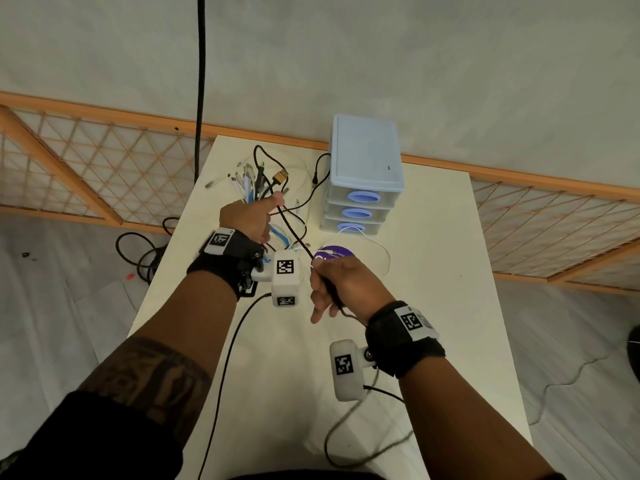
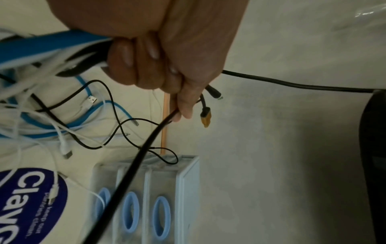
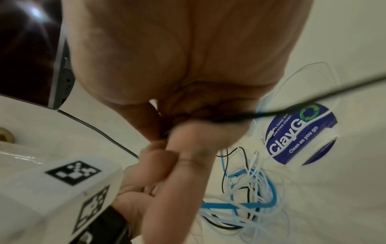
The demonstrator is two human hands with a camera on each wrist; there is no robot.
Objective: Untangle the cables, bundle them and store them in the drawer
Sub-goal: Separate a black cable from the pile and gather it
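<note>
My left hand [image 1: 249, 216] grips a bunch of cables [image 1: 251, 180] above the white table [image 1: 433, 306], their plugs fanning out beyond the fist. In the left wrist view the curled fingers [image 2: 146, 66] clamp blue, white and black leads, and a gold-tipped plug [image 2: 205, 115] hangs below. A thick black cable [image 1: 294, 233] runs taut from that fist to my right hand [image 1: 332, 285], which holds it in curled fingers. A loose tangle of blue and white cables [image 3: 246, 194] lies on the table beneath. The pale blue three-drawer unit [image 1: 363, 178] stands at the back, drawers closed.
A round purple sticker [image 1: 332, 254] lies on the table in front of the drawers. A thin white cable [image 1: 381, 247] loops beside it. A black cord [image 1: 199, 81] hangs from above at the table's back left. More black cable [image 1: 138, 251] lies on the floor.
</note>
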